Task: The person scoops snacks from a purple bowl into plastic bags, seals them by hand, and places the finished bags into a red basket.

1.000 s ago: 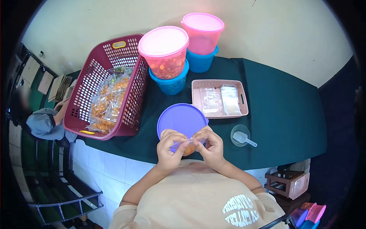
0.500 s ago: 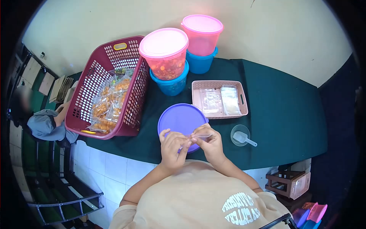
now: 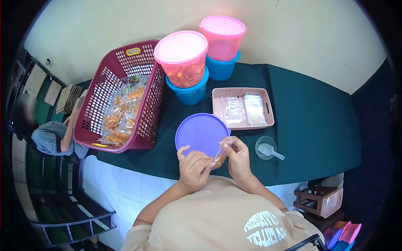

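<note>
Both my hands hold a small clear plastic bag (image 3: 219,155) over the near edge of a round purple lid (image 3: 201,133). My left hand (image 3: 195,167) pinches the bag's lower left end, its index finger raised. My right hand (image 3: 238,159) grips the upper right part between thumb and fingers. What the bag contains, if anything, is too small to tell. Beyond my right hand lies a pink tray (image 3: 269,109) with flat clear bags (image 3: 254,109). To the right, a clear bowl (image 3: 260,155) holds a white scoop (image 3: 268,150).
A maroon basket (image 3: 151,100) with filled snack bags (image 3: 121,113) stands at the left. Behind are pink-lidded tubs (image 3: 181,62) stacked on blue tubs (image 3: 188,93). Another person (image 3: 56,138) is at the far left. A wooden stool (image 3: 312,201) stands at the lower right.
My right hand has shifted slightly right and its grip has changed, so more of the clear bag shows between my hands. The person at the far left has moved an arm.
</note>
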The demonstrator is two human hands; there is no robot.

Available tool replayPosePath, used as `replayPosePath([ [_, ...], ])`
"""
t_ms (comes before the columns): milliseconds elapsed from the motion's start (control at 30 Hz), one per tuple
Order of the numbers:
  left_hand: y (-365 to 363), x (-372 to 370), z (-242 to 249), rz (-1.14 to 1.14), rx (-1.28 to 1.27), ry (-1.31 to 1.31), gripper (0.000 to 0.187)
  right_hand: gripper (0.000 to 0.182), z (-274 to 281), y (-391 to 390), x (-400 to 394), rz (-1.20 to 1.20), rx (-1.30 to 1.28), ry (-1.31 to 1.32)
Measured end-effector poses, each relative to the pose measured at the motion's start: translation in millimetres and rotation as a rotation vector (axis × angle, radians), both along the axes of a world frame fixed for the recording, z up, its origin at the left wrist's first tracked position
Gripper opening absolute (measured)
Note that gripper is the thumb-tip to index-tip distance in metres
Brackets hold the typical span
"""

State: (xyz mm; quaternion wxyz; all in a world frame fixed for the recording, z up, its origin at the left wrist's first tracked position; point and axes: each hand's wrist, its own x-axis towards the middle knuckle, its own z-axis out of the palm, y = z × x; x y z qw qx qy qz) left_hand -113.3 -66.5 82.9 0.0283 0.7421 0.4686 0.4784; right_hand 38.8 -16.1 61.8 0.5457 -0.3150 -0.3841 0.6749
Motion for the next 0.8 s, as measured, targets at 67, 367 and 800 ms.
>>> replayPosePath([
  [67,-1,1,0,-0.002,0.005,0.001,0.012,0.008,-2,0,-1,-0.016,0.000,0.013],
  [367,-4,-3,-1,-0.020,-0.006,0.023,0.010,0.007,-7,6,-2,-0.078,0.022,0.040],
  [800,2,5,2,0.035,-0.320,-0.428,0.034,0.014,17,-5,-13,-0.120,0.766,-0.521],
])
